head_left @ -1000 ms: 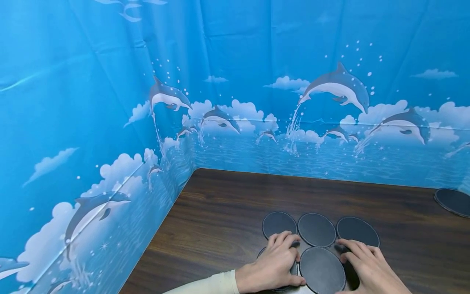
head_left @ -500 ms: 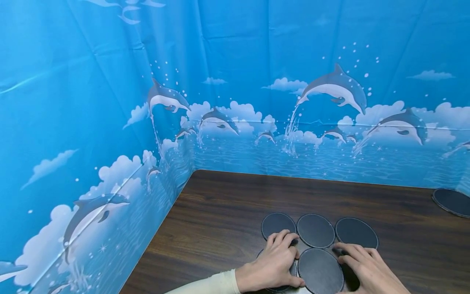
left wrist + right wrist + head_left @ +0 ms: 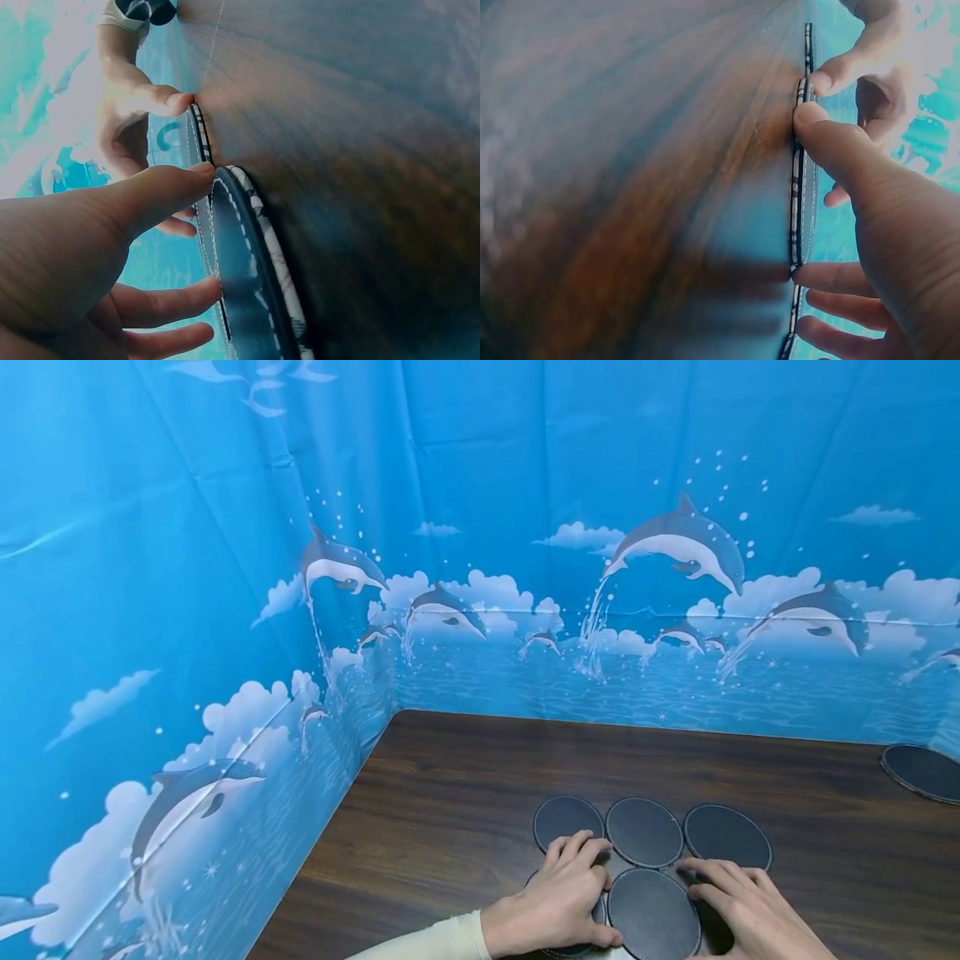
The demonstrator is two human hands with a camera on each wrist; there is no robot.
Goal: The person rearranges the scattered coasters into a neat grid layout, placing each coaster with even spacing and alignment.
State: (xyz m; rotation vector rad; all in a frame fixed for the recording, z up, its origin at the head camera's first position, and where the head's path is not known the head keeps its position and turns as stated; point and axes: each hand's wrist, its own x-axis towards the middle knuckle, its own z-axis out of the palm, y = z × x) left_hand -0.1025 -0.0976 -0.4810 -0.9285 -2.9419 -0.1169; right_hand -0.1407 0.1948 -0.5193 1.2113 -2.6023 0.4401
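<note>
Round black coasters with pale edge stitching lie close together on the brown wooden table [image 3: 435,810]. The back row holds a left coaster [image 3: 566,818], a middle coaster [image 3: 643,832] and a right coaster [image 3: 726,839]. In front are a middle coaster [image 3: 654,914] and one mostly hidden under my left hand [image 3: 566,893]. That hand spreads over it, its thumb reaching the seam between the two front coasters. My right hand [image 3: 753,906] lies along the front middle coaster's right edge, bent fingers at the far side. In the right wrist view its thumb [image 3: 811,114] touches the coaster's rim.
Another black coaster [image 3: 922,772] lies apart at the table's far right corner. A blue dolphin-print curtain [image 3: 480,527] hangs around the back and left edges of the table.
The head view has tilted slightly. Both hands and the coasters keep nearly the same places relative to each other.
</note>
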